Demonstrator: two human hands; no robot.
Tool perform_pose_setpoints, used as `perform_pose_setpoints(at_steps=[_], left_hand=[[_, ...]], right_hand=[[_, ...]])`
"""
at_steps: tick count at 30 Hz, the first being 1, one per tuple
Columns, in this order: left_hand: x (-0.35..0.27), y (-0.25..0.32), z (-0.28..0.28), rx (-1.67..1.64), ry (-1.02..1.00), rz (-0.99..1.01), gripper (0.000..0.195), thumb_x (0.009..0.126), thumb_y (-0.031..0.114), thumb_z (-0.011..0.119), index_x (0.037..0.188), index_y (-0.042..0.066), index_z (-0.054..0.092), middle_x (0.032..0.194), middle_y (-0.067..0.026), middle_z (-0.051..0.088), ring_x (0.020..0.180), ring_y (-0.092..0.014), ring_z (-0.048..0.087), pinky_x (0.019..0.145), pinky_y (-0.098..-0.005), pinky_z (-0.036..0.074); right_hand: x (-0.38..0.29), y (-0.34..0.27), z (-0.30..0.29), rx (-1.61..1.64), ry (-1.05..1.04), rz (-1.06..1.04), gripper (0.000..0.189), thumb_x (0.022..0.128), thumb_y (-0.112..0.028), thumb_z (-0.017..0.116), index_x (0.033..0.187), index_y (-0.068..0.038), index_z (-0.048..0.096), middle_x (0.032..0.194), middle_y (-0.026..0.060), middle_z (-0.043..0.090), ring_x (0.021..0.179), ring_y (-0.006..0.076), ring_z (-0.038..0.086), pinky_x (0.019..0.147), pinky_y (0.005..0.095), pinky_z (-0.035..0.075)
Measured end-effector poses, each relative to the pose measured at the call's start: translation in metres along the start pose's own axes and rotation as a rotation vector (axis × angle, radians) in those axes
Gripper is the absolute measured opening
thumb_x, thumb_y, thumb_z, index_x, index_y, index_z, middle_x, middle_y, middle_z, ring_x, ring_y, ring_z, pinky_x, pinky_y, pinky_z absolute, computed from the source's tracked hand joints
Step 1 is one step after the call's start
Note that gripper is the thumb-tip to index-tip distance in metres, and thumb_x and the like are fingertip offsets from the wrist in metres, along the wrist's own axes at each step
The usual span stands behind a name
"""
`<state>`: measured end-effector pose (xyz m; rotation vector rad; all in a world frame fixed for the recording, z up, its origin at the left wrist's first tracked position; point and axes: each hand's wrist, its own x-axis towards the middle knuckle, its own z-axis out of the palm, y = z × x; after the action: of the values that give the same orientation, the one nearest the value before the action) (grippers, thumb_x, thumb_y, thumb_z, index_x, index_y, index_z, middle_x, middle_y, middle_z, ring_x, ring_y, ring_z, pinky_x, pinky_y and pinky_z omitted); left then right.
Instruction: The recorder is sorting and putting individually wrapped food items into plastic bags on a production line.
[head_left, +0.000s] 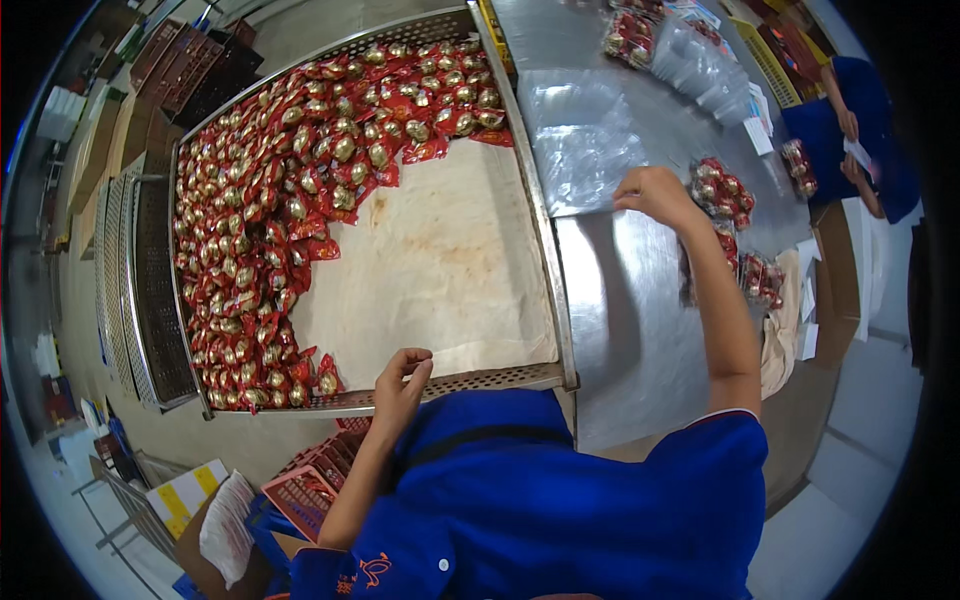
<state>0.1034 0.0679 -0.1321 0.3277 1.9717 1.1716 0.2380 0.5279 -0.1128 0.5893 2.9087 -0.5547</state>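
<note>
My right hand (658, 196) is over the steel table, its fingertips pinched together at the near corner of a stack of clear plastic bags (585, 150). My left hand (401, 386) hovers at the near rim of a large perforated metal tray (495, 377), thumb and fingers slightly apart with nothing between them. Many gold balls in red-and-clear wrappers (255, 217) fill the tray's left and far sides. A pale cloth liner (442, 255) lies bare across its middle and right. One wrapped gold ball (328, 377) sits apart near my left hand.
Filled clear packs (721, 191) and more clear bags (697, 71) lie on the steel table (637, 382). Across it, a person in blue (847, 127) holds a small white item. Stacked perforated trays (139, 292) stand left; red plastic crates (315, 480) sit below my left arm.
</note>
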Motion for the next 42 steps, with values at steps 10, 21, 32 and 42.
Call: perform_pose_setpoints(at_steps=[10,21,32,42], left_hand=[[0.002,-0.001,0.003,0.053,-0.043,0.108,0.020,0.088,0.016,0.060,0.103,0.001,0.060,0.099,-0.0076,0.063,0.091,-0.017,0.060,0.076,-0.0298,0.048],[0.091,0.121,0.122,0.711,-0.216,1.061,0.053,0.077,0.014,0.065,0.126,0.006,0.048,0.140,-0.0149,0.038,0.132,-0.032,0.032,0.107,-0.0468,0.028],[0.136,0.123,0.166,1.222,0.019,1.257,0.047,0.085,0.016,0.047,0.131,0.011,0.046,0.150,-0.0113,0.025,0.139,-0.024,0.021,0.111,-0.0470,0.017],[0.145,0.135,0.165,1.466,0.168,1.267,0.048,0.084,0.016,0.045,0.131,0.003,0.045,0.151,-0.0096,0.022,0.141,-0.022,0.015,0.114,-0.0408,0.013]], right_hand=[[0.013,0.009,-0.038,0.408,-0.199,0.035,0.017,0.070,-0.016,0.075,0.081,-0.004,0.071,0.079,0.0088,0.066,0.074,0.0196,0.062,0.067,0.0319,0.045],[-0.011,-0.024,-0.017,0.175,0.205,0.038,0.014,0.076,-0.015,0.070,0.083,-0.005,0.063,0.082,0.0070,0.056,0.079,0.0241,0.053,0.071,0.0342,0.042],[-0.009,0.004,-0.001,0.488,0.146,0.070,0.023,0.073,-0.026,0.075,0.075,-0.006,0.064,0.077,0.0032,0.052,0.074,0.0158,0.051,0.066,0.0281,0.040],[0.000,-0.002,-0.023,0.589,0.106,0.063,0.023,0.078,-0.024,0.072,0.075,-0.003,0.063,0.078,0.0027,0.053,0.072,0.0138,0.049,0.068,0.0271,0.040]])
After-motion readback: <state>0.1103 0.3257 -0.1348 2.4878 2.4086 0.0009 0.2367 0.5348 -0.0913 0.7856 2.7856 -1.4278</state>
